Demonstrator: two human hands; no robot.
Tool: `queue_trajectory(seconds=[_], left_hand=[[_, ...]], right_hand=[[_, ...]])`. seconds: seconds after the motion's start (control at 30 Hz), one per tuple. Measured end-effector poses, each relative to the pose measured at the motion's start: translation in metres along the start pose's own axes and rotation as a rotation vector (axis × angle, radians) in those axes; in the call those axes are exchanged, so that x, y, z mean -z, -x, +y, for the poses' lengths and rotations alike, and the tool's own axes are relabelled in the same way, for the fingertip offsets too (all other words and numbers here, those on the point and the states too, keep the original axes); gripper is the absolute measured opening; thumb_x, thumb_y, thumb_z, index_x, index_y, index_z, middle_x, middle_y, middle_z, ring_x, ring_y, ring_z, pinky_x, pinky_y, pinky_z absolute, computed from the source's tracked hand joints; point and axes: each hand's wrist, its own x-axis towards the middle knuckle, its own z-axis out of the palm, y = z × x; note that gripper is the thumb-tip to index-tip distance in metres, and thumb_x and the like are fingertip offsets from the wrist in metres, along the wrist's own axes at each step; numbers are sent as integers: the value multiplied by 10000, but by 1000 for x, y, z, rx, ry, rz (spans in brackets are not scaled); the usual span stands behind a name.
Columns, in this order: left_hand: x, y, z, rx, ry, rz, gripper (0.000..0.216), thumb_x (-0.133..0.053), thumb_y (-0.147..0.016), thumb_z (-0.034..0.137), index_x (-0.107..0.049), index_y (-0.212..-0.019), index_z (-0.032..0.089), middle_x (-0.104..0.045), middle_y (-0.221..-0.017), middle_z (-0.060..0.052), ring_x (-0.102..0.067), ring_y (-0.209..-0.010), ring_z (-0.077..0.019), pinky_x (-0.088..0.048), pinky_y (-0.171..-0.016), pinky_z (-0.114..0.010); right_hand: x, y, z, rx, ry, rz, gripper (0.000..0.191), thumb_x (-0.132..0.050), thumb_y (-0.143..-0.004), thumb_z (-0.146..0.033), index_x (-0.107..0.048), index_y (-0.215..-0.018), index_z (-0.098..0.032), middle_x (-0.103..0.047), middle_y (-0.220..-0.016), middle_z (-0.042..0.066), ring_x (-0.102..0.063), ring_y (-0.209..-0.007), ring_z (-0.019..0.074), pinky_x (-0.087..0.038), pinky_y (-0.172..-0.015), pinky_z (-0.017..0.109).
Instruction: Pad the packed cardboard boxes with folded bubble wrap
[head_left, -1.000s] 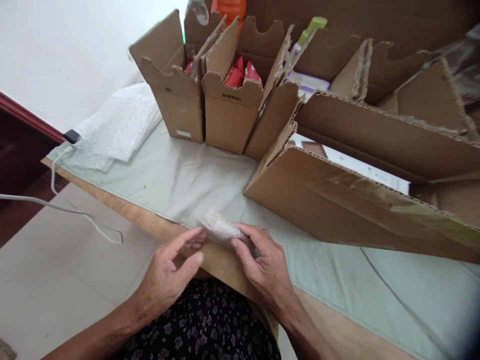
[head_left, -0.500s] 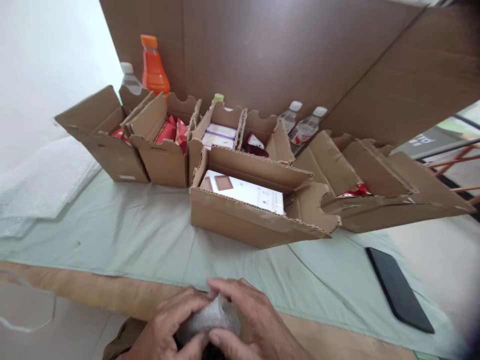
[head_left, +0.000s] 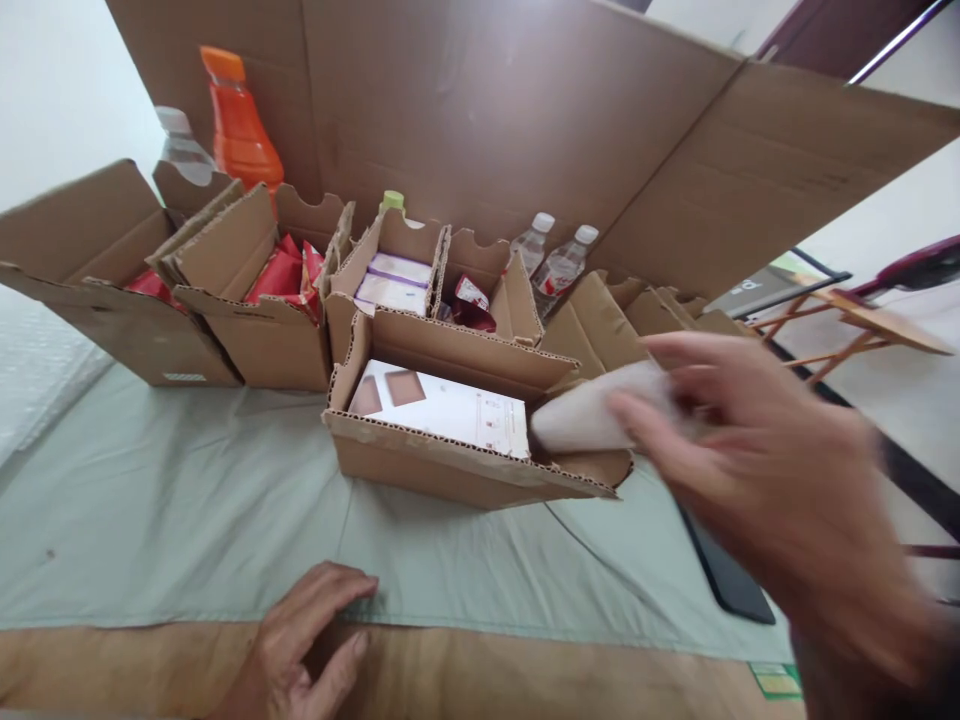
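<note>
My right hand (head_left: 757, 450) grips one end of a whitish, wrapped cylindrical bundle (head_left: 592, 410), slightly blurred by motion. The bundle's far end dips into the right part of an open cardboard box (head_left: 450, 475), beside a white printed carton (head_left: 450, 410) lying inside it. What is inside the wrapping cannot be made out. Near the front edge of the green cloth (head_left: 247, 510), my left hand (head_left: 307, 630) is empty, its thumb and fingers apart.
Behind stands a row of open cardboard boxes (head_left: 262, 350) with red packets (head_left: 281, 275) and white-purple packs (head_left: 394, 285). An orange bottle (head_left: 240, 125) and clear bottles (head_left: 562, 265) stand behind them, against a tall cardboard panel (head_left: 465, 120). A black phone-like slab (head_left: 731, 575) lies under my right arm.
Both hands held the wrapped bundle low in front. Now my left hand has let go, and my right hand has carried it forward and right into the front box. The view has shifted.
</note>
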Motion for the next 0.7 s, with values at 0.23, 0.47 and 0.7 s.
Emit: queue_trajectory(seconds=[0.23, 0.47, 0.7], left_hand=[[10, -13, 11, -104, -18, 28, 361, -568, -892, 91, -658, -1211, 234, -781, -949, -58, -774, -839, -178, -647, -738, -235], [9, -12, 11, -117, -85, 31, 374, -559, -905, 104, -657, -1242, 233, -788, -990, -86, -789, -905, -202, -653, -716, -227], [29, -4, 4, 145, -199, 160, 459, -612, -969, 276, -573, -1423, 332, -674, -1374, -82, -721, -1169, -271, -626, -990, -413]], right_hand=[[-19, -24, -31, 271, 344, -388, 258, -569, -932, -345, -774, -811, -247, -755, -769, 63, -679, -750, 286, -406, -669, 353], [-24, -39, -37, 342, 174, -606, 253, -556, -916, -286, -754, -764, -243, -764, -792, 44, -704, -740, 237, -405, -603, 302], [13, 30, 16, 72, -139, -70, 376, -515, -982, -503, -776, -895, -247, -795, -866, 65, -693, -676, 237, -530, -635, 368]])
